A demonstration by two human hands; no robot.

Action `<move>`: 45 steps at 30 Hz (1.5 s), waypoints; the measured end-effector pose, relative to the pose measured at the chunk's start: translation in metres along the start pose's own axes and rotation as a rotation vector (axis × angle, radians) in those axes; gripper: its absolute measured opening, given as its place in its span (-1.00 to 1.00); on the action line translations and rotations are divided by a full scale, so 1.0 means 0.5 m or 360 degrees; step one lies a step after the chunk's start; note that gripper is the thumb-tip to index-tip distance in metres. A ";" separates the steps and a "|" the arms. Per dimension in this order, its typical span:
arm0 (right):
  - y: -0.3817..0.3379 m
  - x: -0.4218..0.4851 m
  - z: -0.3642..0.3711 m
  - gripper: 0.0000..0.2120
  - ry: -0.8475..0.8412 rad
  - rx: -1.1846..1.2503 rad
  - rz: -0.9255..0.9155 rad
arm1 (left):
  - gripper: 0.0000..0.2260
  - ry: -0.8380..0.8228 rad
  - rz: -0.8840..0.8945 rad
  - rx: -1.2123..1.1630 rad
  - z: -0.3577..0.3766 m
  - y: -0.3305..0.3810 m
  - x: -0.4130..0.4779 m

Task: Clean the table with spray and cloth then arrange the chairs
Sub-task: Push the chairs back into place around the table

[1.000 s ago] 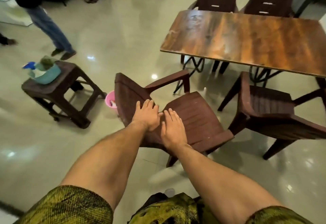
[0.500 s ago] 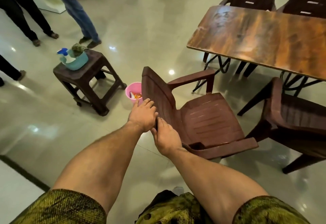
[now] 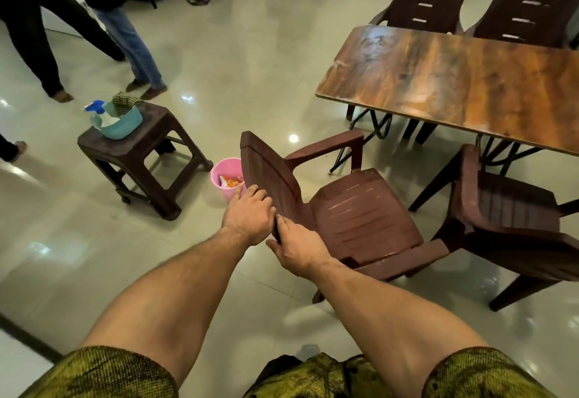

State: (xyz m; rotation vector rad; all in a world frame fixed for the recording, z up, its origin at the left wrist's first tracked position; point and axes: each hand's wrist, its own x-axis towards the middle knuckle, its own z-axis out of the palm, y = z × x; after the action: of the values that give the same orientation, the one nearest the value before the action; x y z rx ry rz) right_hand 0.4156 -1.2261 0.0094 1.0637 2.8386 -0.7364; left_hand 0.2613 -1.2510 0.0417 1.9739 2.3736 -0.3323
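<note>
Both hands grasp the chair's backrest: left hand curled over its top edge, right hand pinching beside it. I judge that grip lets me steer the chair, which stands angled near the table. On the stool, a basin holds spray and cloth. The bin holds wrappers.

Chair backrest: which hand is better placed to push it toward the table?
Probably left: the left hand lies behind the backrest, away from the table; the right hand only grips its near edge.
</note>
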 end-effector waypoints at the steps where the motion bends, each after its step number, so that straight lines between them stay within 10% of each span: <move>1: 0.006 -0.003 -0.003 -0.41 -0.0006 -0.0002 0.0000 | -0.59 0.0006 -0.0005 0.0002 -0.001 0.006 0.002; 23: 0.215 -0.093 -0.123 -0.39 -0.0085 -0.0275 -0.0103 | -0.59 0.0017 0.0160 0.0033 -0.067 0.177 0.056; 45: 0.721 -0.443 -0.297 -0.51 -0.0021 -0.0396 0.0606 | -0.56 -0.0064 0.0642 -0.0303 -0.068 0.695 0.143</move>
State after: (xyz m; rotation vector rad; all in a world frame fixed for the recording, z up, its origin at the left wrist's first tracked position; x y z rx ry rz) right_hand 0.8319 -1.0611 0.0293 1.4782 2.5114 -0.3477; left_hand 0.5901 -1.1165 0.0145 2.2536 1.8401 -0.1208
